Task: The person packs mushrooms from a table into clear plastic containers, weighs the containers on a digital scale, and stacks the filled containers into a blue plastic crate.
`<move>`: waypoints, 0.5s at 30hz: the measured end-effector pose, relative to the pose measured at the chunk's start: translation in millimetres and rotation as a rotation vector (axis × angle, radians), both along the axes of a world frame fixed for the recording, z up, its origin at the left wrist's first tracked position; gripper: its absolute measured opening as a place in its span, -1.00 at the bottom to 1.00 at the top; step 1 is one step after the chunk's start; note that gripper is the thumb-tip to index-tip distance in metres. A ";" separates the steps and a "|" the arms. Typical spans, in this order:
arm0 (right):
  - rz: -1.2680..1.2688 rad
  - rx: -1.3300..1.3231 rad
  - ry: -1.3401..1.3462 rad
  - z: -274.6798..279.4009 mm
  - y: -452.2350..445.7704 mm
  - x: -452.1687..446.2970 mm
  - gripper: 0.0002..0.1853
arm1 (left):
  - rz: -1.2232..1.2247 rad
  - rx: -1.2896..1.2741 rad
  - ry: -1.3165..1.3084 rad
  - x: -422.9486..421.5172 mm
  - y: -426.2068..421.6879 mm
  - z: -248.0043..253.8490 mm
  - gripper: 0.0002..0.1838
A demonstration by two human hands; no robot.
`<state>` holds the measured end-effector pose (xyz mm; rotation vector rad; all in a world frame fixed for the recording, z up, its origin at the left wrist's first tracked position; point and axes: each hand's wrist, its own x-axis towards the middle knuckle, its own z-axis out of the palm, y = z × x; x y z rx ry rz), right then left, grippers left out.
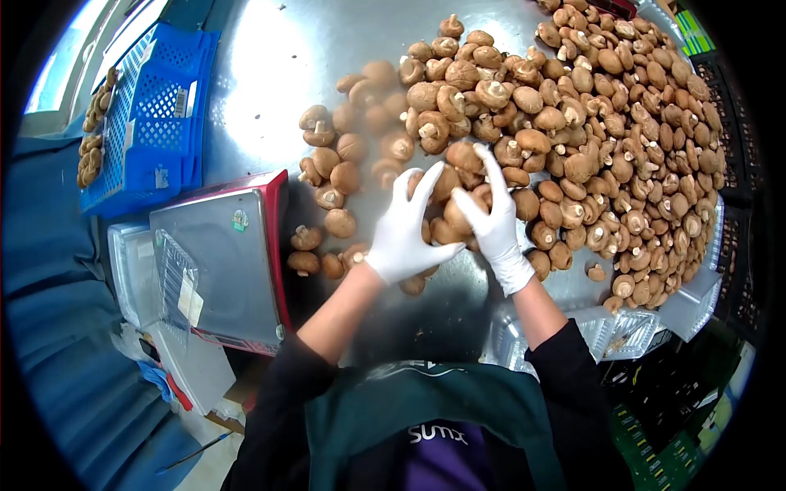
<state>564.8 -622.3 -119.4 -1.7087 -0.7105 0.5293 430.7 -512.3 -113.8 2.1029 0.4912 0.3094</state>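
My left hand point(403, 231), in a white glove, curves its fingers and thumb around brown shiitake mushrooms point(446, 222) near the middle of the steel table. From the other side my right hand point(497, 233), also gloved in white, grips the same cluster with thumb and fingers bent. Several caps are bunched between the two palms; their undersides are partly hidden by my fingers. Just beyond my hands begins a large heap of shiitake mushrooms point(589, 155), caps and pale stems turned every way. Loose mushrooms point(340, 222) lie scattered left of my left hand.
At left stands a blue plastic crate point(168, 106) with mushrooms beyond it. Nearer is a red-edged scale point(221, 245) with a clear tray point(173, 274) on it. Clear plastic punnets point(626, 331) line the front right edge. Black crates point(733, 245) stand at far right.
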 end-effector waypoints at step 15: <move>0.360 0.293 0.122 119.8 117.4 -94.8 -0.26 | 0.264 0.282 -0.121 -123.0 76.2 134.8 0.09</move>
